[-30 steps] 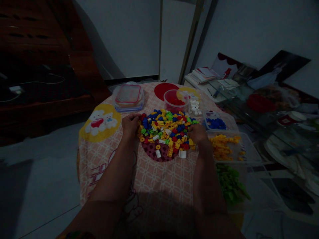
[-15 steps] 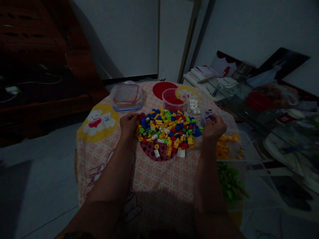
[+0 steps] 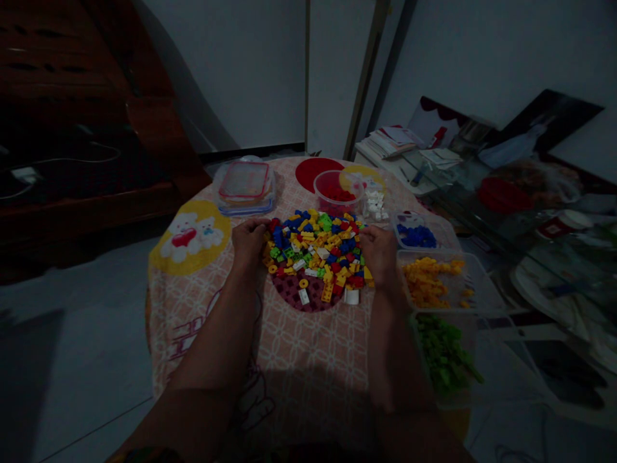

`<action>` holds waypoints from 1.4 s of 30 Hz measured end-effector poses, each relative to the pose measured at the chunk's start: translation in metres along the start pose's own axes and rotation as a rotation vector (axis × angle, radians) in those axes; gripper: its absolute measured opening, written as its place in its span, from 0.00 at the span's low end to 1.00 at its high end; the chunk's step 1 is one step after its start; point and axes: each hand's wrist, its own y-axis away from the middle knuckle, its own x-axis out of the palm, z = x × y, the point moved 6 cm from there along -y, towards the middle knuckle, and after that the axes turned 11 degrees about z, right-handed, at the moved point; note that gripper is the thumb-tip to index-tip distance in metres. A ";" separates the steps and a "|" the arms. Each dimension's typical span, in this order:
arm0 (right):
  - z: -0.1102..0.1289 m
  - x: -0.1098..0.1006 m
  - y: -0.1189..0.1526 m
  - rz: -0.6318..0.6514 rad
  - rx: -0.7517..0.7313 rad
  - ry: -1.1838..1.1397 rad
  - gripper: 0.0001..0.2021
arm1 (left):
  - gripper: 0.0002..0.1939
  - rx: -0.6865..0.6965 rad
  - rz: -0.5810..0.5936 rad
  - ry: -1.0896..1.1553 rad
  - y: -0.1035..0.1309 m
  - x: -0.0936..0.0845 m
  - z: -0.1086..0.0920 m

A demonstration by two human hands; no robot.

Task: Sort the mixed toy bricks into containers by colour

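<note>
Bricks of yellow, blue, red, green and white plastic [image 3: 313, 239] are lying heaped together on a round table's pink patterned tablecloth [image 3: 299, 347]. At nine o'clock the left hand [image 3: 249, 241] is resting with bent fingers against the heap, perhaps steadying it; at three, the right hand [image 3: 378, 252] is touching the opposite edge, fingers bent. Whether either is grasping a brick, I cannot tell. A round clear plastic tub of red pieces [image 3: 332, 207] is standing near one, with white plastic pieces [image 3: 375, 204] beside it. Rectangular clear boxes of blue [image 3: 446, 233], yellow [image 3: 484, 286] and green pieces [image 3: 501, 360] are lining three to half past four, presumably for easy right-hand reach. The right forearm [image 3: 395, 347] is partly blocking the nearer boxes. Stacked clear lidded containers [image 3: 245, 183] are sitting past ten.
</note>
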 end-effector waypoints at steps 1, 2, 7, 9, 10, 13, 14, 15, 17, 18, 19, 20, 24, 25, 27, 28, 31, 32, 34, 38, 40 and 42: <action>0.005 0.004 0.001 0.039 0.002 0.045 0.15 | 0.13 -0.003 0.002 -0.001 0.000 0.000 0.000; 0.008 0.008 0.002 0.077 0.003 0.087 0.15 | 0.14 -0.006 0.001 -0.001 0.000 0.001 0.001; 0.015 0.020 0.006 0.170 0.049 0.253 0.18 | 0.15 -0.029 -0.019 0.011 0.002 0.002 0.001; 0.014 0.022 0.006 0.184 0.064 0.284 0.18 | 0.13 -0.019 -0.013 0.015 0.004 0.002 -0.004; 0.013 0.023 0.006 0.191 0.068 0.291 0.17 | 0.13 -0.010 -0.008 0.017 0.004 0.002 -0.006; 0.010 0.023 0.006 0.191 0.083 0.297 0.15 | 0.12 -0.007 0.003 0.025 0.005 0.002 -0.009; 0.010 0.023 0.006 0.185 0.086 0.296 0.15 | 0.13 -0.013 -0.002 0.028 0.005 0.002 -0.008; 0.009 0.023 0.006 0.178 0.087 0.295 0.15 | 0.13 -0.020 -0.006 0.030 0.004 0.002 -0.007; 0.009 0.022 0.007 0.169 0.088 0.295 0.16 | 0.14 -0.027 -0.009 0.033 0.003 0.002 -0.004; 0.010 0.023 0.008 0.172 0.088 0.297 0.17 | 0.14 -0.026 -0.007 0.035 0.003 0.002 -0.003; 0.011 0.023 0.008 0.180 0.088 0.302 0.17 | 0.14 -0.023 -0.004 0.036 0.002 0.002 -0.002; 0.012 0.024 0.009 0.188 0.089 0.310 0.17 | 0.15 -0.023 -0.001 0.036 0.002 0.002 -0.001; 0.016 0.025 0.012 0.179 0.130 0.365 0.16 | 0.16 -0.017 0.001 0.019 0.000 0.002 0.002; 0.016 0.025 0.013 0.170 0.145 0.375 0.16 | 0.16 -0.015 -0.002 0.010 -0.001 0.002 0.004; 0.017 0.026 0.013 0.163 0.163 0.390 0.15 | 0.16 -0.011 -0.010 -0.007 -0.003 0.001 0.006; 0.016 0.026 0.013 0.164 0.167 0.397 0.15 | 0.16 -0.012 -0.014 -0.013 -0.004 0.001 0.008; 0.015 0.025 0.013 0.161 0.173 0.415 0.13 | 0.16 -0.015 -0.012 -0.015 -0.005 0.002 0.009; 0.015 0.025 0.013 0.159 0.173 0.419 0.12 | 0.16 -0.016 -0.010 -0.012 -0.004 0.002 0.008; 0.014 0.024 0.012 0.162 0.169 0.421 0.13 | 0.16 -0.019 -0.003 -0.004 -0.002 0.002 0.005; 0.012 0.026 0.011 0.180 0.164 0.410 0.14 | 0.14 -0.014 0.002 -0.007 0.002 0.000 -0.003; 0.012 0.027 0.011 0.184 0.163 0.408 0.14 | 0.14 -0.011 0.002 -0.010 0.003 0.000 -0.005; 0.012 0.028 0.011 0.180 0.168 0.408 0.14 | 0.14 -0.017 0.001 -0.017 0.003 0.000 -0.005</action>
